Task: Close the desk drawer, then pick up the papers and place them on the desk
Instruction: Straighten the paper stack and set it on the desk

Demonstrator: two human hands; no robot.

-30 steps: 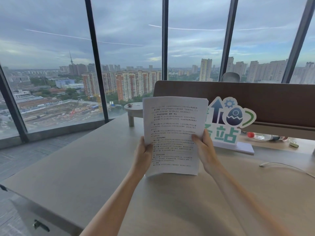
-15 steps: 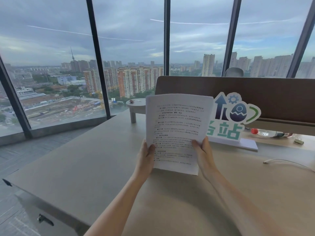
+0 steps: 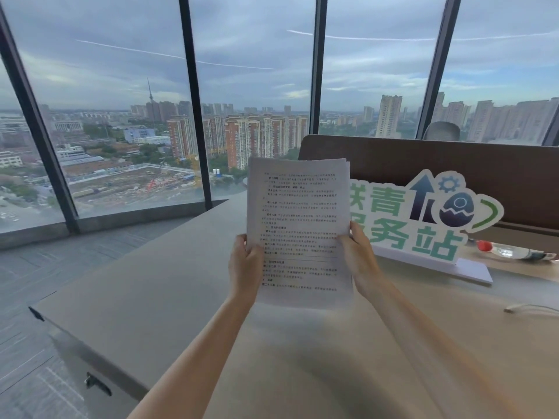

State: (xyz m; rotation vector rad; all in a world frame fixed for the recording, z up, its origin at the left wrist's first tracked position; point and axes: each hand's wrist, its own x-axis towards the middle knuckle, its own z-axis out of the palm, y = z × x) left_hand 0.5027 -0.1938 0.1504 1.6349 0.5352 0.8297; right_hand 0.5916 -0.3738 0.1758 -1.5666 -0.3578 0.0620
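Big windows stood behind the desk [image 3: 157, 300]. Both hands held the papers [image 3: 298, 228] up above it, left hand [image 3: 245, 264] and right hand [image 3: 358, 255] gripping the sides. Next, I think, they needed lowering flat.

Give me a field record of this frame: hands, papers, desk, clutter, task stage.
left hand: grips the papers' left edge
right hand: grips the right edge
papers: printed stack, upright, above the desk, not touching it
desk: bare below the papers
drawer handle: visible under desk's front-left corner; drawer looks shut
green sign: stands behind the papers, to the right
plastic bottle: red cap, lying flat
white cable: right edge
stage: papers lifted, not placed
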